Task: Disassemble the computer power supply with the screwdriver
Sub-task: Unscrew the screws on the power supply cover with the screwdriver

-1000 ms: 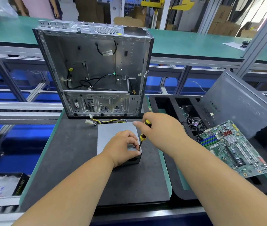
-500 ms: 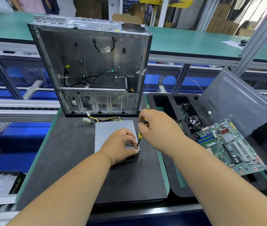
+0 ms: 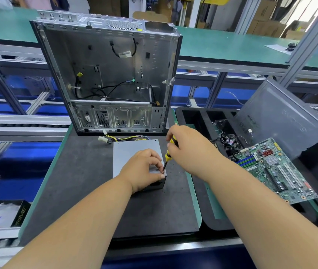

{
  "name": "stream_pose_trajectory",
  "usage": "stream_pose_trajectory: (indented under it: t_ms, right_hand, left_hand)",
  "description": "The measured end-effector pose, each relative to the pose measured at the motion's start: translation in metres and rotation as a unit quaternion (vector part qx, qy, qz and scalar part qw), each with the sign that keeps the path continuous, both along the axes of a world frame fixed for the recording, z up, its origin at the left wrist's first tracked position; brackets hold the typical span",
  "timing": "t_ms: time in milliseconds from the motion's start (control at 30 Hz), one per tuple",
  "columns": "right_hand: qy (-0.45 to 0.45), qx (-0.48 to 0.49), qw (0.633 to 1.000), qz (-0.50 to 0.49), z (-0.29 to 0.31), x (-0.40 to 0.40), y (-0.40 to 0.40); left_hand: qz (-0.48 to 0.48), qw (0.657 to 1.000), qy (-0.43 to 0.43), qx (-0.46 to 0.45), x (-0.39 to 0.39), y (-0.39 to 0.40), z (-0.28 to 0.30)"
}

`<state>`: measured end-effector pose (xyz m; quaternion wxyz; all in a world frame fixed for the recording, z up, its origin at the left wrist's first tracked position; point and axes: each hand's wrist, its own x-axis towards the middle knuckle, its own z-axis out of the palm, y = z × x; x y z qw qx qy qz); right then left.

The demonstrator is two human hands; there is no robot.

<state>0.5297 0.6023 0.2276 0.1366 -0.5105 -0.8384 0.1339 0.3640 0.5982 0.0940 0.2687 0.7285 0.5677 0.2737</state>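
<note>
Power supply, the flat grey metal box (image 3: 135, 152), sits on the black mat at 6 o'clock of the gutted case, left hand (image 3: 142, 169) clamped on its near corner to steady it while the right hand (image 3: 189, 150) grips the yellow-and-black screwdriver (image 3: 168, 152), tip on what's probably that corner's screw.

Two bare forearms and hands (image 3: 142, 167), no sleeves, no gloves

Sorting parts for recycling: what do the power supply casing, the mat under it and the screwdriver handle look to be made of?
Power supply casing: probably sheet metal, matte grey, flat with crisp folded edges. Mat: looks like black rubber or foam, dull and faintly speckled; which one cannot be told. Screwdriver handle: likely moulded plastic, glossy yellow and black; much of it is hidden in the right hand.
</note>
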Motion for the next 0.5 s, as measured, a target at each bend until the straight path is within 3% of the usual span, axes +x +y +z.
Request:
stream_pose_trajectory:
  t_ms: [167,500]
  right_hand:
    - [-0.098,0.052,0.994,0.002,0.0041,-0.0061,-0.0001]
    - [-0.014,-0.023,1.0,0.001,0.007,-0.0041,-0.0017]
  left_hand:
    - [-0.005,1.0,0.0,0.002,0.0002,0.0007,0.0005]
    - [-0.003,1.0,0.005,0.005,0.0003,0.0001,-0.0001]
